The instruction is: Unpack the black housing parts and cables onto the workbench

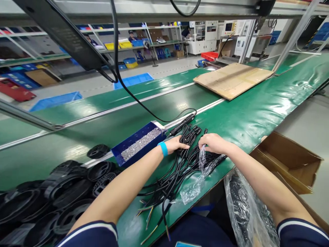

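Note:
Black cables [177, 171] lie in a tangled heap on the green bench, their bare coloured wire ends pointing toward me. My left hand [176, 144], with a blue wristband, grips a coiled bundle at the far end of the heap, thumb laid across it. Beside it, my right hand [212, 143] is closed with its fingertips pinching a crumpled clear plastic bag [202, 159]. The bag trails over the cables toward the bench's near edge. Some cables pass beneath the right hand, and its fingertips are partly hidden.
A blue bin [117, 156] of small metal pieces stands left of the cables, near a black power screwdriver [183, 124]. Black round plastic parts [69, 188] pile up at left. Cardboard [231, 79] lies farther back. An open carton [290, 161] and a plastic-wrapped bundle [241, 206] sit below right.

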Available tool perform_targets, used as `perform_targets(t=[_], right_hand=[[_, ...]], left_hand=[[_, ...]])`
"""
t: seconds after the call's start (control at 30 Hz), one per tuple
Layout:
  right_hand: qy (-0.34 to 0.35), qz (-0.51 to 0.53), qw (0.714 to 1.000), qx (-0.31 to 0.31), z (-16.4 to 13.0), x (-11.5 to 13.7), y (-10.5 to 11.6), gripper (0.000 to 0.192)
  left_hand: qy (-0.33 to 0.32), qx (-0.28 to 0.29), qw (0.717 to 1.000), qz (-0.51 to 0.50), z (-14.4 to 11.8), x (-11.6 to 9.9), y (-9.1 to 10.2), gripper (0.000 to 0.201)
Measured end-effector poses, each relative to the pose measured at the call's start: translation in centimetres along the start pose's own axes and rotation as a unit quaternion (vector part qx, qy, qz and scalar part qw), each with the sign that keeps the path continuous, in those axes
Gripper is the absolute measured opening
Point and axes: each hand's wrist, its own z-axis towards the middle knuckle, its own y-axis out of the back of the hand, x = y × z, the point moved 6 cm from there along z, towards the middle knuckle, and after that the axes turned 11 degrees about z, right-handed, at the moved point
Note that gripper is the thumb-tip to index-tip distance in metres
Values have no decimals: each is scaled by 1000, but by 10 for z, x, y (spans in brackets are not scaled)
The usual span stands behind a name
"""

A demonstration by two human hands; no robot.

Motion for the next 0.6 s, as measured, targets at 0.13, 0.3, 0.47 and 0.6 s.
perform_targets(t=[0.13, 0.3, 0.47, 0.6], right_hand=[[-47, 3, 999, 5, 5, -5, -11, 10], [-89, -13, 991, -102, -34, 10, 15, 17], [-160, 11, 986, -45, -111, 19, -5, 11], [-225, 12, 971, -83, -120, 6, -51, 16]], left_hand=[[-31, -36, 998, 33, 10, -10, -7, 73], [-6, -10, 981, 195, 19, -25, -4, 78], [35, 52, 953, 298, 18, -37, -3, 75], [51, 69, 938, 335, 10, -55, -27, 103]])
